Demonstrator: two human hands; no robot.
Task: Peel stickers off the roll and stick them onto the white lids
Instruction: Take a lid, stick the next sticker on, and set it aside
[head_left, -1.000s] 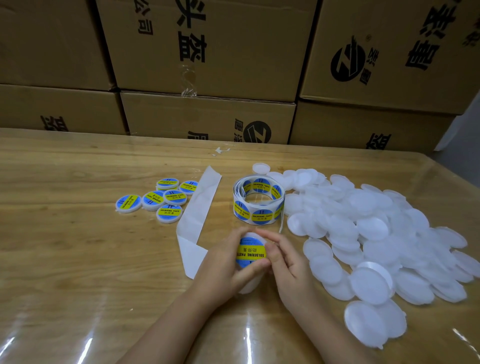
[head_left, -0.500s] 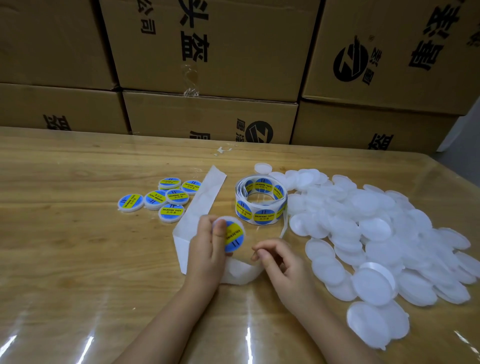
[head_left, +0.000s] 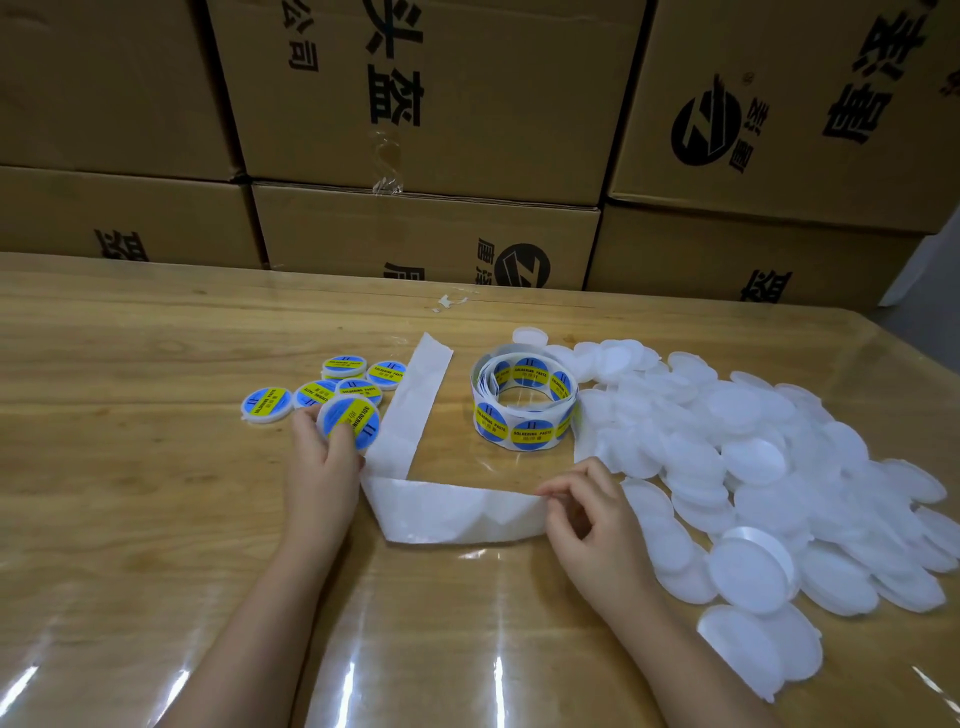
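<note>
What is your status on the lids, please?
Left hand holds a stickered lid by the finished lids. Right hand pinches the backing strip. Nothing blocks the roll.

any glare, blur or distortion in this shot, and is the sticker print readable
Head view: white glare streaks on the glossy table near the bottom edge; wide-angle bending of the cartons; print on the sticker roll is readable; the white lids wash out, edges hard to separate.

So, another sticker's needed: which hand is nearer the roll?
Right. The right hand pinches the backing strip just in front of the sticker roll; the left hand holds a stickered lid farther left.
</note>
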